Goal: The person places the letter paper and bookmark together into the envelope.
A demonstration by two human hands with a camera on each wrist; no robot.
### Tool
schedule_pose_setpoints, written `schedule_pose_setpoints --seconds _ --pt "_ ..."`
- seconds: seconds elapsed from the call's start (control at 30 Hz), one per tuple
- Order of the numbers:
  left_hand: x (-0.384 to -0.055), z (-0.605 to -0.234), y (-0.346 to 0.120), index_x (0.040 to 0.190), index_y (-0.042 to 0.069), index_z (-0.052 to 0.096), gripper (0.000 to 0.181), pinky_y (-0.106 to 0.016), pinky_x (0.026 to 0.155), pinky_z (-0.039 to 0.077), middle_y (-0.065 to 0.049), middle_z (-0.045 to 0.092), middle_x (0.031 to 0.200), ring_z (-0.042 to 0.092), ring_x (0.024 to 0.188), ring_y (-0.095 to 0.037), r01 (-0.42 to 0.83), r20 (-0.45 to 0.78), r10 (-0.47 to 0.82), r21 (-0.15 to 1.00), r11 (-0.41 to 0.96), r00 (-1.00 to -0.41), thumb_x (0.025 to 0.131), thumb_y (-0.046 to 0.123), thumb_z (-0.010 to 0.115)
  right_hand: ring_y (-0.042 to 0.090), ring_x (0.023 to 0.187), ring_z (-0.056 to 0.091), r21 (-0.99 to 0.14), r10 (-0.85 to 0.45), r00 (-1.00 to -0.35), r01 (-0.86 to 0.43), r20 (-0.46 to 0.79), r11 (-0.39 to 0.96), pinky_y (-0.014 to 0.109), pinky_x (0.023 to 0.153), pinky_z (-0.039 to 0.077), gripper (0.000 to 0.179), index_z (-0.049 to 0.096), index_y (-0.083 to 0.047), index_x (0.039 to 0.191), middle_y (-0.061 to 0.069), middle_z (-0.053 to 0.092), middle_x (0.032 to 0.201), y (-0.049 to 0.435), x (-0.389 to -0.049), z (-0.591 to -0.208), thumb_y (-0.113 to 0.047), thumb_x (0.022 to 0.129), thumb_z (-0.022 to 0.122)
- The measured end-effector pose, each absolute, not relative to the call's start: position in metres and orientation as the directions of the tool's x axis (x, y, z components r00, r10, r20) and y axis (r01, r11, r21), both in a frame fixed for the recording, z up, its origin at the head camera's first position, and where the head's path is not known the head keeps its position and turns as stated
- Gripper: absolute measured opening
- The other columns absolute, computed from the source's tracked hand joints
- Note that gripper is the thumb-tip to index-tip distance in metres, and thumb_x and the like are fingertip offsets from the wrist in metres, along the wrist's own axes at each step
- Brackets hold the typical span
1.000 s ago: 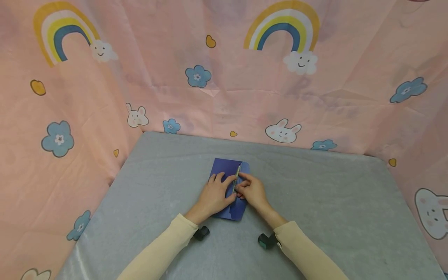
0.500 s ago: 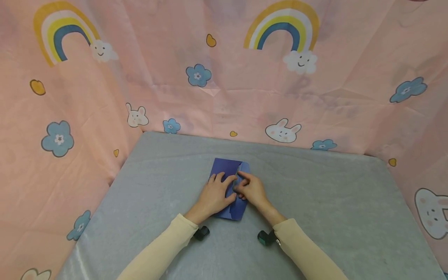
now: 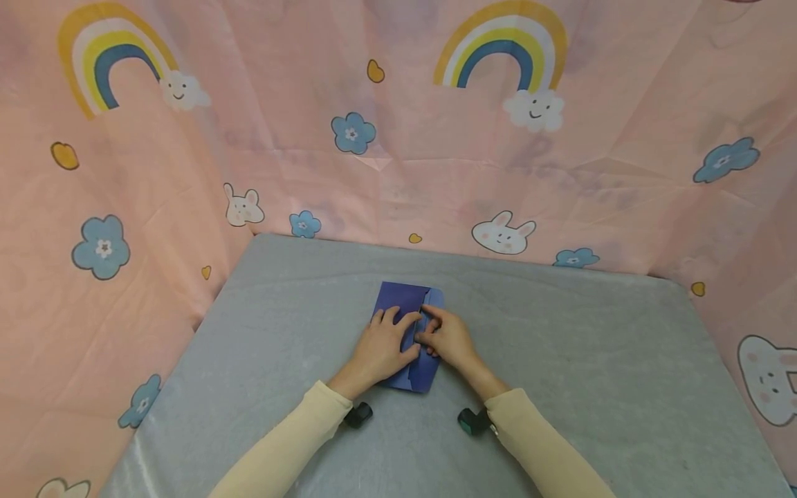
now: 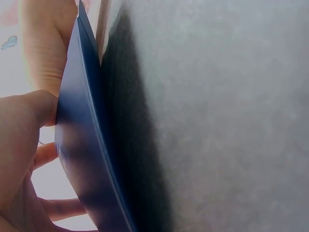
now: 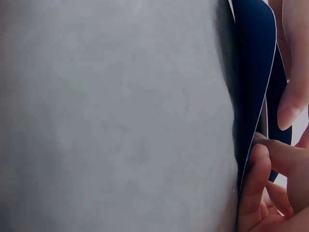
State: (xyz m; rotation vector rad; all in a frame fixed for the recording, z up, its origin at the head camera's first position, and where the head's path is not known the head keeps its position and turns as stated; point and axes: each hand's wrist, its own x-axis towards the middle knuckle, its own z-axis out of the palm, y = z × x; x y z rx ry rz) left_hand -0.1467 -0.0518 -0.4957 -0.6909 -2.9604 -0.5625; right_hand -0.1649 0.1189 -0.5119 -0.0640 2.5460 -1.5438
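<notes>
A blue envelope (image 3: 403,299) lies on the cloth with its lighter flap (image 3: 434,299) folded out to the right. My left hand (image 3: 378,349) is spread over the envelope's body, thumb and fingertips pressing on it near the mouth. In the left wrist view the thumb (image 4: 46,108) touches the face of the envelope. On the flap side, my right hand (image 3: 451,342) has its index finger stretched along the mouth and its thumb and other fingers curled in at the opening. In the right wrist view these fingertips (image 5: 260,150) pinch at the opening. A thin pale edge (image 5: 263,116) shows there.
Grey cloth (image 3: 591,360) covers the table. A pink curtain (image 3: 411,187) printed with rainbows, rabbits and flowers hangs behind and at both sides. Black wrist devices (image 3: 474,422) sit below the cuffs of the cream sleeves.
The thin patterned paper strip seen at the mouth one second ago has slid down into the envelope and hardly shows now. My right fingers have shifted slightly left; my left hand stays put.
</notes>
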Motion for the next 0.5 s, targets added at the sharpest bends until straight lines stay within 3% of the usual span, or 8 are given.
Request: schedule_pose_setpoints --seconds 0.5 --pt "-0.1464 -0.4966 -0.0513 0.141 0.030 0.052 0.054 -0.059 0.098 0.048 -0.022 0.054 0.140 0.052 0.127 -0.046 0.427 0.119 0.412 0.334 0.840 -0.903 0.090 0.039 0.066 0.010 0.041 0.053 -0.825 -0.090 -0.995 -0.014 -0.045 0.565 0.026 0.045 0.046 0.066 0.054 0.002 0.139 0.005 0.064 0.064 0.1134 -0.1651 -0.5127 -0.004 0.077 0.077"
